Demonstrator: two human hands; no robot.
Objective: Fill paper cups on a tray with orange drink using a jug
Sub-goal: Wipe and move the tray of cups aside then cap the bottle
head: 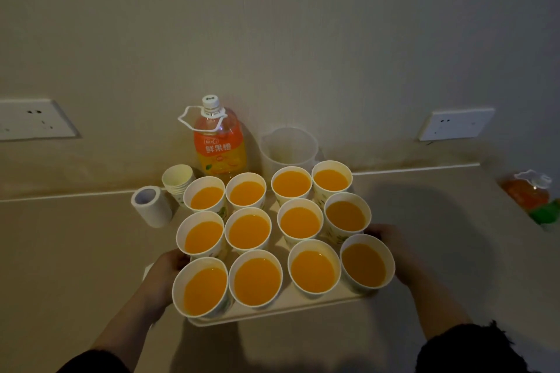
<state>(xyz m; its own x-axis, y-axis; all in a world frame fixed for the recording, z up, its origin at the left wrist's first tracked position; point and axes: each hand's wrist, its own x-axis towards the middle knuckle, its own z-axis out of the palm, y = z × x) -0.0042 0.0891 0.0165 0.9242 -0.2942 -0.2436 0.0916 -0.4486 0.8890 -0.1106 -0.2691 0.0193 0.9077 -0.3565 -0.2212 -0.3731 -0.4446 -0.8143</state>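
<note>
At the bottom edge, our two dark sleeves (460, 348) are cut off by the frame. Just past them, our left hand (165, 275) clasps the left side of the pale tray (291, 303), and our right hand (394, 251) clasps its right side. Both sets of fingers bend in toward the rim. The nearest cups hide the tips, so we cannot tell whether they lie spread or pressed together.

The tray sits low over a beige counter (75, 251), and its near edge casts a shadow. We cannot tell whether it rests there or is lifted. On it stand twelve paper cups (256, 254) in three rows of four, close together, each holding orange drink (313, 271). They hide the tray's far edge.

Left of the far row, a white roll (150, 206) and a stack of empty cups (178, 180) stand just beside the tray. Behind the far row, near the wall, a capped bottle (219, 142) with an orange label stands upright. To its right is the translucent jug (289, 145), its base hidden by cups and its contents hard to make out in the dim light.

Far right, a second bottle (528, 191) is blurred, and a green thing (548, 212) beside it is too blurred to identify. Wall sockets (456, 124) flank the scene, the left one cut off.
</note>
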